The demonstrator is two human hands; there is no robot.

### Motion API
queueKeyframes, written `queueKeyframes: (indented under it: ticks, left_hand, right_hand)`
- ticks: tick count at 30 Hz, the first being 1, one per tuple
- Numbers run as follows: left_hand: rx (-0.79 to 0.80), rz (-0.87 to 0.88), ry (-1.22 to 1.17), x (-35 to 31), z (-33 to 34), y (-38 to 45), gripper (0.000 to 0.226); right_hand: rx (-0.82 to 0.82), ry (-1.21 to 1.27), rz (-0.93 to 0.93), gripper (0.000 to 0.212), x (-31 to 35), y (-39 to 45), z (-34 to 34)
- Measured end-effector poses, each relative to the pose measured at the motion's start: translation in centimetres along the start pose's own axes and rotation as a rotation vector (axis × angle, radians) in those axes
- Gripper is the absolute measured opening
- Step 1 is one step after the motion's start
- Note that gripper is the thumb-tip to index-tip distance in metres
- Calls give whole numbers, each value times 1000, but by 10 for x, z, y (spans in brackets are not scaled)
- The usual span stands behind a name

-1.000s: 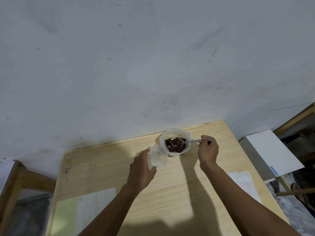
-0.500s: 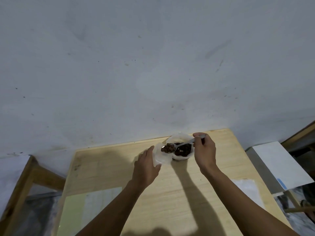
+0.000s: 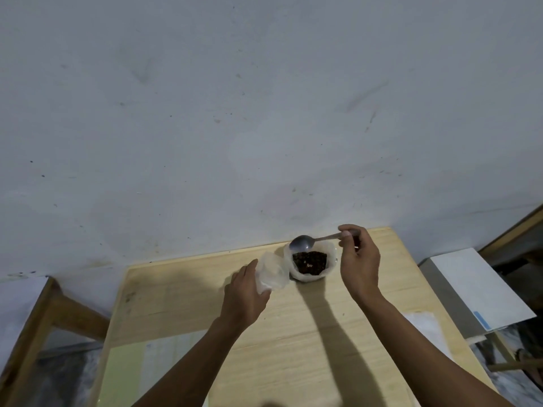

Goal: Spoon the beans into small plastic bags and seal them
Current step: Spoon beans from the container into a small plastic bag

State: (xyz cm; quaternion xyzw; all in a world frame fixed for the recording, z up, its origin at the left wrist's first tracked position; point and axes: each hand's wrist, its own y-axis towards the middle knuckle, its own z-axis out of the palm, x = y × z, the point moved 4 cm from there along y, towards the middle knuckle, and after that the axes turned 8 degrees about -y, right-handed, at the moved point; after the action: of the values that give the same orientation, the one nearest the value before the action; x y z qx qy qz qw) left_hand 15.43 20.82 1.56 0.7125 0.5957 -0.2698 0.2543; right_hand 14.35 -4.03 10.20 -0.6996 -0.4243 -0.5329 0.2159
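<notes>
Since the earlier frame the spoon (image 3: 302, 243), then loaded over the small bag (image 3: 271, 274), has emptied and swung back above the beans (image 3: 309, 262). Near, the left hand (image 3: 245, 292) grips the small bag; beyond, the right hand (image 3: 358, 259) pinches the spoon handle. Filling is under way; the next move is probably another scoop. Bag contents are unreadable; all sits by the table's (image 3: 176, 304) far edge.

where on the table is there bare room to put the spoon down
Bare light wooden table shows between the two forearms, and along the left part from the far edge to the pale green sheet. Crowded at the far edge: big clear bag of dark beans, small clear plastic bag in the left hand, metal spoon in the right hand.
</notes>
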Motion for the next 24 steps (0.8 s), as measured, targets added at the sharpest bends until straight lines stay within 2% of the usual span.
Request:
queueKeyframes:
  ticks: [5,10,16,20,24]
  left_hand:
    - [16,79,7,-11,9,7,71]
    - [128,59,90,-25,22,17,67]
    - [172,16,192,-30,31,26,65]
    - [186,-5,208,-31,34,28,65]
    - [173,-5,187,-30,34,26,65]
  right_hand:
    - [-99,-53,142,18,-42,8,-14]
    - [-56,-111,198,17,-75,0,-8]
    - [-7,-75,281,23,-95,-12,0]
    - [48,-35,395,21,-104,-14,6]
    - [2,33,559,20,-110,-13,6]
